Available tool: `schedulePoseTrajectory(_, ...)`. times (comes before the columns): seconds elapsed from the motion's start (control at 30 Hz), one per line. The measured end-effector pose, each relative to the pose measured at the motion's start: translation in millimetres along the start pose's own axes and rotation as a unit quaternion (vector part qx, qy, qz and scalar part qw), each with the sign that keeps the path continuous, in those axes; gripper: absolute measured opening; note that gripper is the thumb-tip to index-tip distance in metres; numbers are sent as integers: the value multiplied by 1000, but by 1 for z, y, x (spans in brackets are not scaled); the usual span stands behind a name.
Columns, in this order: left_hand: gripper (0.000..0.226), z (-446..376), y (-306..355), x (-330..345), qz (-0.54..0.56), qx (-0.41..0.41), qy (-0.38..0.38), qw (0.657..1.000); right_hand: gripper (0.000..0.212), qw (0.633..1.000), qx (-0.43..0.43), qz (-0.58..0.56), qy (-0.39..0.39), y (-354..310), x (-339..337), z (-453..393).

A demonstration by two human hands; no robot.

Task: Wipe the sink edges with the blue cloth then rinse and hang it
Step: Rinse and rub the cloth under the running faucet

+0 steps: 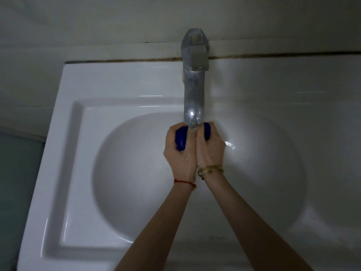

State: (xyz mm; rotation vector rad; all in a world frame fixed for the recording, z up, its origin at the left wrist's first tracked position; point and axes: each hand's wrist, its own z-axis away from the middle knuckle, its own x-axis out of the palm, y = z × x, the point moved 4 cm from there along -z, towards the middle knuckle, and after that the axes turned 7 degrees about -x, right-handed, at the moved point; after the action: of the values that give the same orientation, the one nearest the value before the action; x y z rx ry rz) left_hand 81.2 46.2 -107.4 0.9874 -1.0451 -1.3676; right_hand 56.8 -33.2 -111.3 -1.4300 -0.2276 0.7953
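The blue cloth (181, 138) is bunched up between both hands, directly under the spout of the metal tap (193, 90). My left hand (178, 151) grips its left part and my right hand (210, 147) grips its right part, the two hands pressed side by side. Only two dark blue patches of the cloth show; the remainder is hidden by fingers and the spout. A thin stream of water seems to fall from the spout between my hands. All of this is held over the round bowl of the white sink (78, 153).
The sink's flat rim runs along the left (56, 145) and back. A tiled wall (117, 26) rises behind the tap, with a dark grimy seam along the sink's back edge. Wet glints lie in the bowl at right (230, 144). A greenish surface (17, 173) lies left of the sink.
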Motion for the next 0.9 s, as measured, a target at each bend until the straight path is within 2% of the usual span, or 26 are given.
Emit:
schedulePoseTrajectory(0.23, 2, -7, -2, -6, -29, 40, 35, 998, 34, 999, -36, -25, 17, 7, 4, -5)
schedulePoseTrajectory(0.33, 14, -12, -6, -7, -38, 29, 45, 998, 41, 996, -65, -40, 48, 8, 4, -2)
schedulePoseTrajectory(0.5, 27, -17, -2, -3, -64, 27, -5, 998, 38, 996, -63, -47, 30, 14, 2, -2)
schedulePoseTrajectory(0.57, 32, -21, -2, -2, -68, 21, -12, 997, 39, 993, -112, -27, 24, 10, 0, -1)
schedulePoseTrajectory(0.63, 39, -24, -1, -1, -76, 16, -2, 997, 31, 988, -157, 5, 7, 4, -1, 0)
schedulePoseTrajectory(0.7, 40, -25, -1, 0, -72, -2, 12, 997, 24, 980, -195, 43, -15, -1, -2, 0)
schedulePoseTrajectory(0.77, 39, -21, 2, -1, -61, -32, 35, 997, 27, 972, -217, 84, -23, -1, -4, 0)
schedulePoseTrajectory(0.9, 20, -17, 0, -2, -27, -129, 62, 989, 45, 982, -162, 100, -14, 1, -10, 6)
